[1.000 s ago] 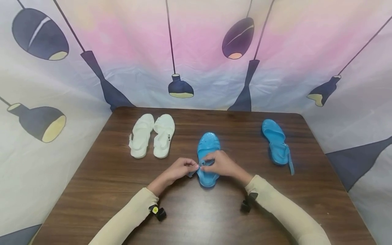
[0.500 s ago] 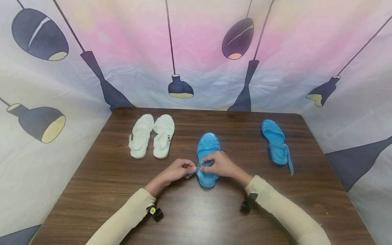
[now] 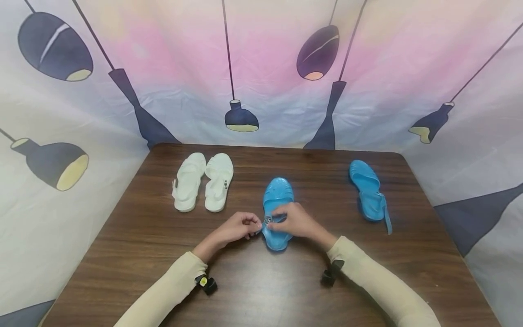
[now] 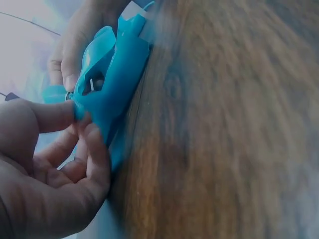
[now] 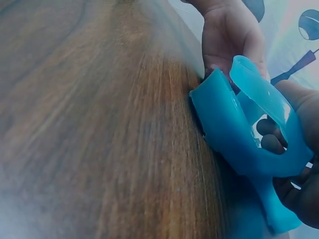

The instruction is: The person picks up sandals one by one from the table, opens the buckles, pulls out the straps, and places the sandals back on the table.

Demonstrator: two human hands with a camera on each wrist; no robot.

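Note:
A blue sandal (image 3: 278, 188) lies toe away at the middle of the table, its small metal buckle (image 3: 268, 220) on the left side. At that side my left hand (image 3: 236, 226) pinches the end of the ankle strap (image 4: 79, 110) between thumb and fingers. From the right, my right hand (image 3: 301, 221) reaches over the sandal and grips the strap by the buckle with thumb and fingertips. In the right wrist view, the sandal's heel (image 5: 219, 107) stands in front and hides part of both hands' fingers.
A second blue sandal (image 3: 363, 175) with its strap hanging loose lies at the right on the brown wooden table (image 3: 261, 290). Two white sandals (image 3: 219, 165) stand side by side at the left. A lamp-patterned cloth (image 3: 269, 59) hangs behind the table's far edge.
My left hand has shifted slightly left with the strap end, and the buckle shows more clearly. The right hand stays almost where it was.

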